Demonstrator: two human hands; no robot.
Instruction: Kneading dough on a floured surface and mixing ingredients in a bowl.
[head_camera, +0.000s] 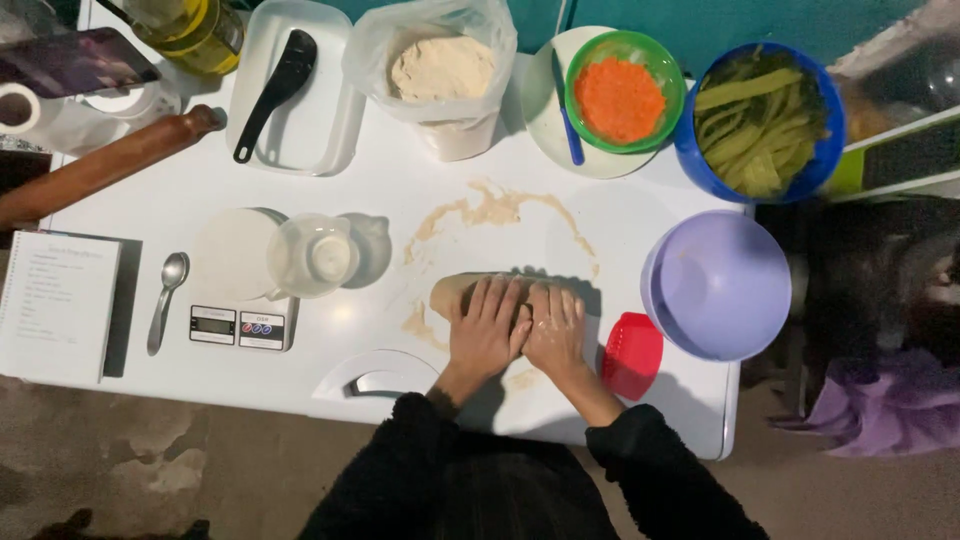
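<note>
A beige lump of dough (452, 291) lies on the white table (380, 180), near its front edge. My left hand (487, 328) and my right hand (556, 328) rest side by side, palms down, pressing on top of the dough. The fingers are spread flat and cover most of it; only its left end shows. A ring of flour smears (495, 208) marks the table just beyond the dough.
A red scraper (632, 353) and lilac bowl (718, 285) sit right of my hands. A white scraper (375, 375), kitchen scale (240, 325) with clear cup (312, 256), spoon (166, 300) and notebook (55, 305) lie left. Behind: flour bag (440, 75), green bowl of orange grains (622, 92), blue bowl of greens (760, 120), rolling pin (105, 165), white tray with black scoop (275, 90).
</note>
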